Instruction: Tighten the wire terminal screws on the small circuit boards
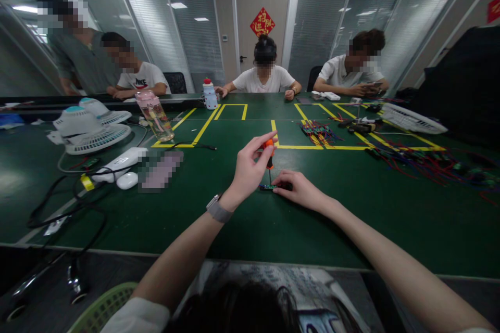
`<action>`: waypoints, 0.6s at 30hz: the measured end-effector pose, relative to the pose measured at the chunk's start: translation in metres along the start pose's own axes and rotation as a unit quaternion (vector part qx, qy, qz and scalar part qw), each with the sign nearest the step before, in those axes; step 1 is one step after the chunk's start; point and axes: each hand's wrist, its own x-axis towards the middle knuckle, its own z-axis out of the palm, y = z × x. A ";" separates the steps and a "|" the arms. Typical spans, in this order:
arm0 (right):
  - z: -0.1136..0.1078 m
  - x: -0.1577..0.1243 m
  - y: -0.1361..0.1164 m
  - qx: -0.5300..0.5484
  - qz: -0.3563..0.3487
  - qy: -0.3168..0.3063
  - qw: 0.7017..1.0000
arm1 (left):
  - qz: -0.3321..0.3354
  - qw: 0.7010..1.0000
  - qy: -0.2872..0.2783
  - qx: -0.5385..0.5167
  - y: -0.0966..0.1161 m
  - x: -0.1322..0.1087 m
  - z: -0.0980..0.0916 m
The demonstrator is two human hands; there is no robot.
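Note:
My left hand [253, 164] is closed around the orange and black handle of a screwdriver [269, 146], which stands upright with its thin shaft pointing down. The shaft's tip meets a small green circuit board [267, 187] lying on the green table [219, 229]. From the right, my right hand [297, 187] pinches the board's edge between thumb and fingers, its wrist low over the table. The fingers hide the board's right end. Whether the tip sits in a screw is too small to tell.
Circuit boards with red and blue wires [318, 132] lie beyond my right hand, with a larger wire heap [441, 166] farther right. At left are white fans [91, 130], a pink bottle [154, 117], a power strip [121, 164] and black cables. Several people sit or stand across the table.

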 end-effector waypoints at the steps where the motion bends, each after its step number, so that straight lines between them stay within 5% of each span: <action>1: 0.000 0.000 0.000 0.000 0.000 0.001 1.000 | 0.004 1.000 0.016 0.027 0.000 0.000 0.000; 5: 0.000 0.000 0.000 0.005 0.004 0.001 1.000 | 0.025 0.992 0.057 0.110 0.000 -0.001 -0.001; 11: 0.000 0.000 0.000 0.007 0.003 0.002 1.000 | -0.017 1.000 0.009 -0.023 0.000 -0.001 0.002; 18: 0.000 0.000 0.000 0.007 0.008 -0.001 1.000 | 0.013 0.997 0.058 0.054 0.001 -0.001 0.000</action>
